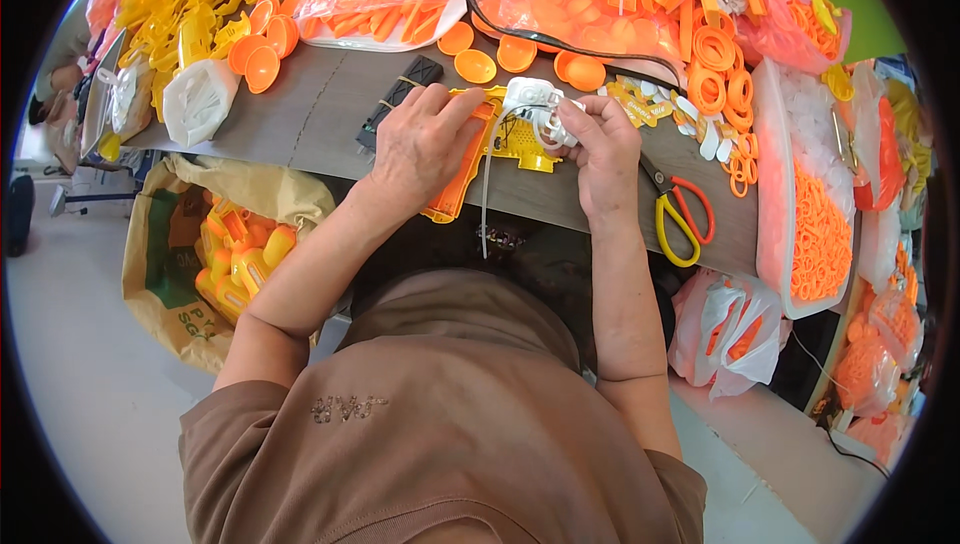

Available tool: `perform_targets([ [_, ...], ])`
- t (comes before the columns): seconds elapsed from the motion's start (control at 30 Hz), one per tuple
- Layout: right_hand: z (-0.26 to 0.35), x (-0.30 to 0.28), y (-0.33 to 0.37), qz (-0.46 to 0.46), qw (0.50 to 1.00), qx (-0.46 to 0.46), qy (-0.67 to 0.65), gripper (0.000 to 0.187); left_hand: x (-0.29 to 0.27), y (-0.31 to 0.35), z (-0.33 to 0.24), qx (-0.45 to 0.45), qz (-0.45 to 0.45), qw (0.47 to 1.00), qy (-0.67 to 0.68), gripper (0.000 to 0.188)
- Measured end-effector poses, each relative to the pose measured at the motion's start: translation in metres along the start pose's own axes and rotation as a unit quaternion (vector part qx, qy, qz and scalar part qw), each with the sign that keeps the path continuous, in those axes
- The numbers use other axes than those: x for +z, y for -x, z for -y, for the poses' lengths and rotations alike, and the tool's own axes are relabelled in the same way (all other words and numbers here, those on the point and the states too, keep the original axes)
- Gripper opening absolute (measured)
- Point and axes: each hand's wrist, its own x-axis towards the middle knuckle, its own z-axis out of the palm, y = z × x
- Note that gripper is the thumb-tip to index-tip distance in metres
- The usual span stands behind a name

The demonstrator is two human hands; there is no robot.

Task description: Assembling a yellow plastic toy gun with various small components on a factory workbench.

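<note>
My left hand [425, 139] curls over an orange and yellow plastic housing [462, 179] at the front edge of the bench. Its yellow inner part [528, 152] extends to the right, between my hands. With thumb and fingers closed, my right hand [605, 149] grips a white plastic part [552, 132] beside a white boxy piece [530, 94] with thin dark wires. A pale flexible tube [486, 194] hangs past the bench edge. Behind my left hand lies a black rectangular part [405, 94]. My fingers partly hide the housing and the white part.
Scissors [678, 214] with red and yellow handles overhang the bench edge at right. Orange cups [475, 65] and rings [712, 49] lie at the back. A tub of small orange rings [820, 234] stands right. An open sack of yellow-orange parts [165, 274] stands lower left.
</note>
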Motion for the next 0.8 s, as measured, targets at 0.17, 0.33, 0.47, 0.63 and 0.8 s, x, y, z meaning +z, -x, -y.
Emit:
perform_targets([
  [0.17,0.013,0.006,-0.002,0.044,0.998,0.021,-0.029,0.015,0.006,-0.006,0.007,-0.001,-0.029,1.000,0.009,0.024],
  [0.33,0.021,0.008,-0.010,0.085,0.996,0.028,0.027,0.024,0.005,-0.013,0.012,-0.024,0.006,0.997,0.070,0.026],
  [0.47,0.019,0.005,-0.015,0.101,0.994,0.043,0.026,0.025,-0.008,-0.015,0.004,-0.024,-0.041,0.997,0.055,0.028],
  [0.63,0.023,0.017,-0.017,0.134,0.990,0.048,0.019,0.024,0.002,-0.022,0.002,0.001,-0.050,0.989,0.139,0.021],
  [0.8,0.017,0.025,-0.016,0.144,0.982,0.003,0.122,0.024,0.002,-0.025,0.005,-0.021,-0.038,0.979,0.197,0.018],
])
